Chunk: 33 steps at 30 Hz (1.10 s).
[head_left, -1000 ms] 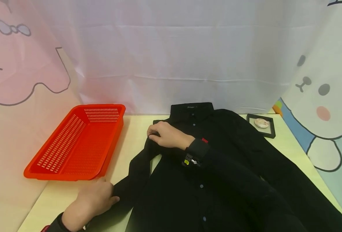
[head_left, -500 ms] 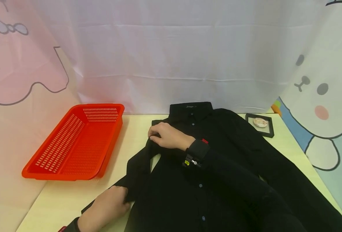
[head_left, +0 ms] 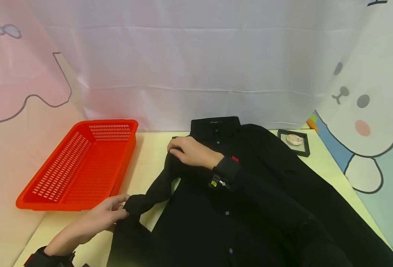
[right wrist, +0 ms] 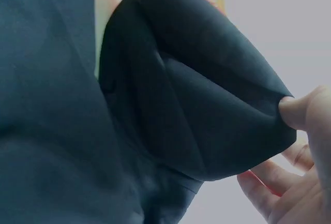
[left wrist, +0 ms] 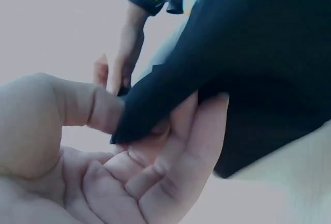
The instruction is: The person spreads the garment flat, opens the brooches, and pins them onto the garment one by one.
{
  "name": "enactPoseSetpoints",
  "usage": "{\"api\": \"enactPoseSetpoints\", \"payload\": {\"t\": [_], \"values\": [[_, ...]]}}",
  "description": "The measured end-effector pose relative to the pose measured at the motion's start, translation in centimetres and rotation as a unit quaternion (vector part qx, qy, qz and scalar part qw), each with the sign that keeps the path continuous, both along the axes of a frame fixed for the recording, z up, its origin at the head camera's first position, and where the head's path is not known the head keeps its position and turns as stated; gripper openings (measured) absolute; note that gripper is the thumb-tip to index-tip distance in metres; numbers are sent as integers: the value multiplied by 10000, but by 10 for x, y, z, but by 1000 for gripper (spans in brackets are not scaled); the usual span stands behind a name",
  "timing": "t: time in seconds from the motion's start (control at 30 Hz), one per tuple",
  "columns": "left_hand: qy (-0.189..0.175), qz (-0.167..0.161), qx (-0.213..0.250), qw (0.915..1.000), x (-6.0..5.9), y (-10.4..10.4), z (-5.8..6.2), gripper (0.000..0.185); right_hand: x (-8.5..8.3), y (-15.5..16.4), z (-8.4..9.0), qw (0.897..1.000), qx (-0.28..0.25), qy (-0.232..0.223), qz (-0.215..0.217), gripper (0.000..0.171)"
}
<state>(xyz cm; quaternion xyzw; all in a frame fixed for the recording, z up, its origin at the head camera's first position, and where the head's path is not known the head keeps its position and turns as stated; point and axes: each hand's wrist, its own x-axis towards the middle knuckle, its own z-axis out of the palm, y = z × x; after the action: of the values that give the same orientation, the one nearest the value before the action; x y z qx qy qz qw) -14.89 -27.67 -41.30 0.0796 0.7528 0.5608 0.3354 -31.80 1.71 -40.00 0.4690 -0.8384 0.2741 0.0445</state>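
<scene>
A black button-up shirt (head_left: 216,207) lies front up with its collar at the far side of the table. My right hand (head_left: 194,151) pinches the upper part of the left-side sleeve near the shoulder. Lower down, my left hand (head_left: 99,218) grips the same sleeve (head_left: 156,191), which bends between the two hands. In the left wrist view the black cloth (left wrist: 160,97) runs between thumb and fingers. The right wrist view has the sleeve fabric (right wrist: 207,115) raised in a fold, its edge caught by the thumb (right wrist: 297,111). The other sleeve stretches out toward the front right.
A red plastic basket (head_left: 129,163) stands on the table's left, close to my left hand. At the back right is a small black-framed tray (head_left: 304,148) holding a pale round object (head_left: 294,139). A white curtain (head_left: 169,66) hangs behind the table (head_left: 153,141).
My left hand moved right along the sleeve, then back left and up, drawing the lower sleeve into a bend. The right hand keeps its pinch near the shoulder. The head view has shifted slightly.
</scene>
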Motion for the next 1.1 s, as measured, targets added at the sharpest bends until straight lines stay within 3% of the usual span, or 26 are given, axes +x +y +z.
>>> {"api": "enactPoseSetpoints", "payload": {"t": [0.17, 0.33, 0.43, 0.53, 0.63, 0.73, 0.83, 0.97, 1.03, 1.1], "values": [[-226, 98, 115, 9996, -1, -20, 7, 46, -5, 2, 9, 9993, -344, 164, -47, 18], [-413, -5, 182, 9990, -2, -37, 6, 38, -6, 4, 12, 9985, -420, 325, -94, 17], [45, -398, -656, 9970, 0, -47, 3, 31, -5, 3, 8, 9991, -284, 297, -66, 13], [424, -615, -1577, 9847, 4, -57, 0, 36, -2, 1, 3, 9998, -26, 188, 98, 9], [367, -531, -2040, 9768, 6, -71, -4, 43, 1, -1, -3, 9993, 280, 67, 240, 8], [214, -466, -2154, 9752, 3, -87, -9, 42, 3, -1, -10, 9984, 526, 50, 179, 8], [45, -518, -1774, 9828, -2, -103, -16, 39, 3, -1, -15, 9976, 683, 49, 57, 6], [-595, -387, -546, 9960, -5, -120, -29, 33, 1, -2, -19, 9964, 844, 9, -11, 5], [-985, -312, 32, 9946, -4, -128, -36, 31, 1, -3, -20, 9960, 895, -25, -11, 6], [-1268, -289, 289, 9911, -4, -133, -41, 31, 1, -3, -22, 9951, 987, -40, 17, 8]]}}
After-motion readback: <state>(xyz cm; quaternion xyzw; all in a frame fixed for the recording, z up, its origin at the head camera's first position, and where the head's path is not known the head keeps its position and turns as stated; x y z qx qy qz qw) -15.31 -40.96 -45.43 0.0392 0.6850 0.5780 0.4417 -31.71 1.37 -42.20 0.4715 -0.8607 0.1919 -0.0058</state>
